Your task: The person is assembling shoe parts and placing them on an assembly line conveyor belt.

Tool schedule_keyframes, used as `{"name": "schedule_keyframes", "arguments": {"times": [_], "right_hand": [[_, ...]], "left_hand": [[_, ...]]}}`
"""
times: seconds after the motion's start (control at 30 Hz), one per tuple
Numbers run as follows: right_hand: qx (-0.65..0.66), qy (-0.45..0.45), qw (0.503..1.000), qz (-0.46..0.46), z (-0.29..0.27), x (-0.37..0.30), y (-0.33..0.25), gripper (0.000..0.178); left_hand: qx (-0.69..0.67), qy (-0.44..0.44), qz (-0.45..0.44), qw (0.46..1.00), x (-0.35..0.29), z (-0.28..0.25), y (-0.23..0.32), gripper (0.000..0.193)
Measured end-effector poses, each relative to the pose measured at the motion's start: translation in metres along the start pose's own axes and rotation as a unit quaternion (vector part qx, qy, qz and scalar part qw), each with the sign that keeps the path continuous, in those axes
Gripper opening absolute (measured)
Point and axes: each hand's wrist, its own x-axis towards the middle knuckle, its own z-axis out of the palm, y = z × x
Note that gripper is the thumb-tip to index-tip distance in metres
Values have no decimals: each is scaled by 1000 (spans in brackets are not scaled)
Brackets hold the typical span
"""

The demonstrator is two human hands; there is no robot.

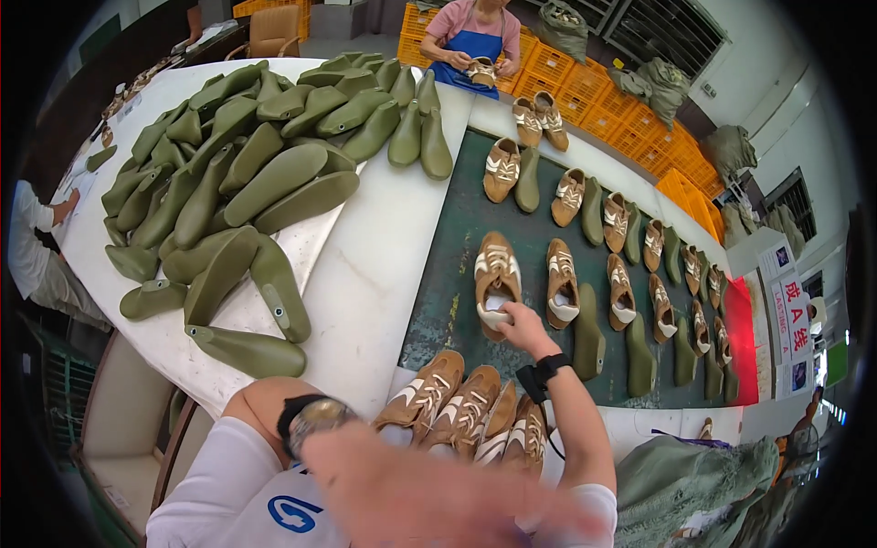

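Note:
My right hand [525, 331] pinches the heel collar of a brown sneaker [498, 279] with white stripes. The sneaker's toe points away from me over the dark green belt [448, 315]; whether its sole touches the belt I cannot tell. Low in front of my body is my left hand [457, 498], smeared by motion, so its fingers cannot be read. Just beyond it, several brown sneakers [466, 406] stand side by side at the near edge, partly hidden by my left arm. Right of the held shoe stands another brown sneaker [562, 283], beside a green shoe last [589, 333].
A large heap of green shoe lasts [228, 173] covers much of the white table [365, 247] on the left. Rows of sneakers and lasts run right along the belt. Across the table, a person in a blue apron [475, 46] holds a shoe. Orange crates [630, 114] line the wall.

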Motion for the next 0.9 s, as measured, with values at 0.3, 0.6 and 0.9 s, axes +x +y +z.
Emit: {"name": "schedule_keyframes", "arguments": {"times": [0.3,0.6,0.9], "right_hand": [[-15,-56,996,64,58,49,21,29],[2,128,976,176,51,58,40,62],[-51,-175,974,135,2,-35,102,42]], "left_hand": [[-113,61,306,943,0,8,32,38],[99,114,93,984,-59,-5,-19,34],[648,365,-480,466,-314,-16,-145,77]]}}
